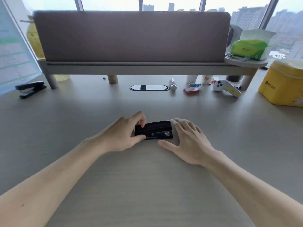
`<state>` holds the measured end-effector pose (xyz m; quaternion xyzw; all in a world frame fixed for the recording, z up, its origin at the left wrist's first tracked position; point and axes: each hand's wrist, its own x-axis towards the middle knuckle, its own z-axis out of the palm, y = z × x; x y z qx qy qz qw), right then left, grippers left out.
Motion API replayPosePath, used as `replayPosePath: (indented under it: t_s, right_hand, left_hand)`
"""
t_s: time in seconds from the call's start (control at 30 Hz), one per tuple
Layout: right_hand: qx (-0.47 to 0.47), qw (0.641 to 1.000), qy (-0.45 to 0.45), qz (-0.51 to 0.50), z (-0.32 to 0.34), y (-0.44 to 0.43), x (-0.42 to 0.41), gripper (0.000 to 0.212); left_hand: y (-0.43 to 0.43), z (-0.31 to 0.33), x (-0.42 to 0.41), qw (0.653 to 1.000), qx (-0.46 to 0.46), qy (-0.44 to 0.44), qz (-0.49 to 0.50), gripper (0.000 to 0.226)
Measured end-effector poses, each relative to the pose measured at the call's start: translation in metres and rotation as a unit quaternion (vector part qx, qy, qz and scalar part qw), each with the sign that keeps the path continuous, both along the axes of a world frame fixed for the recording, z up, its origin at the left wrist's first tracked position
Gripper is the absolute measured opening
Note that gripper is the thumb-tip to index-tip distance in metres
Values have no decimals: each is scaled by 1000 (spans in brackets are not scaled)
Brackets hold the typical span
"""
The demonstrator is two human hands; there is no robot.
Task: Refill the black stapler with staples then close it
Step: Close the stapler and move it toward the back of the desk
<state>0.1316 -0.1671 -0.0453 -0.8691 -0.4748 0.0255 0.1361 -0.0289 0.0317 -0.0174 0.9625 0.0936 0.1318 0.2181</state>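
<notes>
The black stapler (157, 129) lies shut on the desk in the middle of the view, its front end pointing right. My left hand (122, 135) grips its left rear end, thumb on the near side and fingers over the top. My right hand (188, 140) hovers just right of the front end with fingers spread, holding nothing; I cannot tell whether it touches the stapler. A small red staple box (191, 91) sits far back on the desk, right of centre.
A raised shelf with a brown panel (131, 36) spans the back. Under and near it are a second black stapler (31, 89) at far left, a tube (172, 84), a white controller (227, 89) and a yellow tin (285, 82) at right.
</notes>
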Motion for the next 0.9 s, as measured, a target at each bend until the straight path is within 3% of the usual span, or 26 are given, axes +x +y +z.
replayPosePath:
  t_s: [0.2, 0.43, 0.9]
  right_hand:
    - [-87, 996, -5, 6, 2, 3, 3, 125]
    - [-93, 996, -4, 14, 2, 11, 11, 128]
    - [-90, 995, -12, 28, -1, 24, 26, 117]
  left_hand:
    - [9, -9, -3, 998, -25, -45, 45, 34]
    - [45, -6, 27, 965, -53, -139, 218, 31]
    - [102, -16, 104, 948, -2, -86, 308, 26]
